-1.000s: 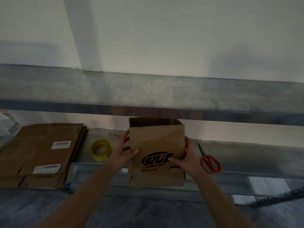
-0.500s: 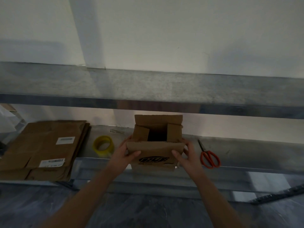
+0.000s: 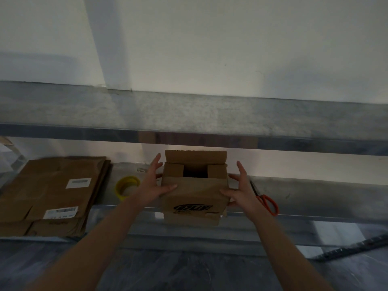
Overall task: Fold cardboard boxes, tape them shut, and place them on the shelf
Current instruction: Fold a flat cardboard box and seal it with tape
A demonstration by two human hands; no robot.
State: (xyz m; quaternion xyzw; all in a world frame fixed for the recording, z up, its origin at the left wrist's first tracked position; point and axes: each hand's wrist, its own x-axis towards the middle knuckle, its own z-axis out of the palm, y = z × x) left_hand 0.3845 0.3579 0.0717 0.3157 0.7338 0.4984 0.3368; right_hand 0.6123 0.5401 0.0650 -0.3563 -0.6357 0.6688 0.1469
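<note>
The cardboard box [image 3: 195, 198] stands at the front edge of the lower shelf [image 3: 315, 196], between the two hands. Its top is partly open: the far flap stands upright, the two side flaps are turned inward, and a dark gap shows between them. A black printed logo sits low on the side facing the camera. The left hand [image 3: 154, 183] lies against the box's left side with its fingers [image 3: 156, 162] straight and spread, pointing up past the side flap, and its thumb laid across the near panel. The right hand [image 3: 241, 190] mirrors it on the right side, with its fingers [image 3: 241, 169] straight and fanned apart beside the box and its thumb touching the near panel's right edge. Neither hand curls round the cardboard. A yellow tape roll [image 3: 127, 186] lies on the shelf just left of the left hand, and a stack of flattened boxes [image 3: 52, 192] lies further left. Orange-handled scissors [image 3: 265, 198] lie just right of the right hand. The upper shelf [image 3: 189, 116] runs across above.
</note>
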